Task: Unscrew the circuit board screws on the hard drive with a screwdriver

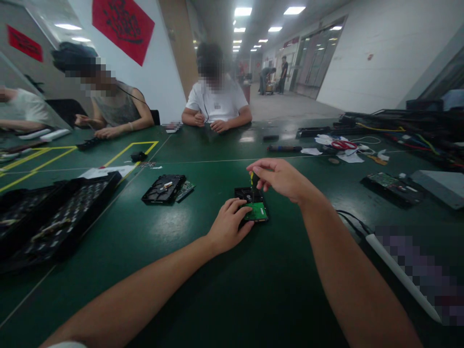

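Note:
A black hard drive [248,197] with a green circuit board [256,211] lies on the green table [224,290] in front of me. My left hand [228,227] rests on its near left side, fingers curled over the edge and holding it down. My right hand [281,178] is closed round a small screwdriver [253,180] with a yellow and black handle, held upright with its tip down on the drive.
A second opened drive [164,188] with a loose board lies to the left. Black trays [54,217] stand at the far left. Another drive [391,186], scissors [343,144] and cables sit at the right. Two people sit across the table.

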Available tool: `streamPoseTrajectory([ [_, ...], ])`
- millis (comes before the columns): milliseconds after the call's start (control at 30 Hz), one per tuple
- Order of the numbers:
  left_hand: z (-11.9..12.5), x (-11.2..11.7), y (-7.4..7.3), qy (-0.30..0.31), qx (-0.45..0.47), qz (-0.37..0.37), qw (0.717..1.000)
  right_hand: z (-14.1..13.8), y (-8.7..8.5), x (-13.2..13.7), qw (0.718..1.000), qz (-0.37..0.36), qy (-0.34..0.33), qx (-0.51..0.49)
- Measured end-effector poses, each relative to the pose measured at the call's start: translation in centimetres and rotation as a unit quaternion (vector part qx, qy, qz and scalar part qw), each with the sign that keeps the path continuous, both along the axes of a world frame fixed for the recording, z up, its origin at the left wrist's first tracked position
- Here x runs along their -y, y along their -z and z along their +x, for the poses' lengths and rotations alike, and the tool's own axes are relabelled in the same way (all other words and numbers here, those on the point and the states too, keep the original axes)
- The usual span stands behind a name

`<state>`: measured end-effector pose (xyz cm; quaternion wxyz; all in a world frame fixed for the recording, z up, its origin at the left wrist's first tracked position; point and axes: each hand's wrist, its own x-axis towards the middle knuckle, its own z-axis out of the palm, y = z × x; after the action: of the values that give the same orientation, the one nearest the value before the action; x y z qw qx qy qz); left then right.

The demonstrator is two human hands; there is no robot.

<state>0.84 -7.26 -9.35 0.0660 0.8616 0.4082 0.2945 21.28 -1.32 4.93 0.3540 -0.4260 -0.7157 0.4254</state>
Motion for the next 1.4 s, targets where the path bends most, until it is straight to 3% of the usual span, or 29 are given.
streamPoseTrajectory([
  [500,-0.04,0.05,-0.11,-0.003,-0.005,0.005,1.0,-0.24,-0.38,0.41,1.0,-0.026,-0.005,-0.014],
  [700,0.01,0.15,-0.33,0.003,-0.001,0.006,1.0,0.09,-0.24,0.41,1.0,0.023,-0.012,0.009],
  [867,0.0,0.05,-0.06,-0.001,-0.004,0.013,1.0,-0.03,-0.2,0.41,1.0,-0.006,0.008,0.003],
  [1200,-0.08,-0.03,0.2,0.001,0.001,0.014,1.0,0.18,-0.02,-0.02,0.999,0.025,-0.013,0.029],
  [1400,-0.06,-0.07,0.2,0.003,-0.001,0.014,1.0,-0.11,0.22,-0.18,1.0,-0.01,-0.023,-0.012],
])
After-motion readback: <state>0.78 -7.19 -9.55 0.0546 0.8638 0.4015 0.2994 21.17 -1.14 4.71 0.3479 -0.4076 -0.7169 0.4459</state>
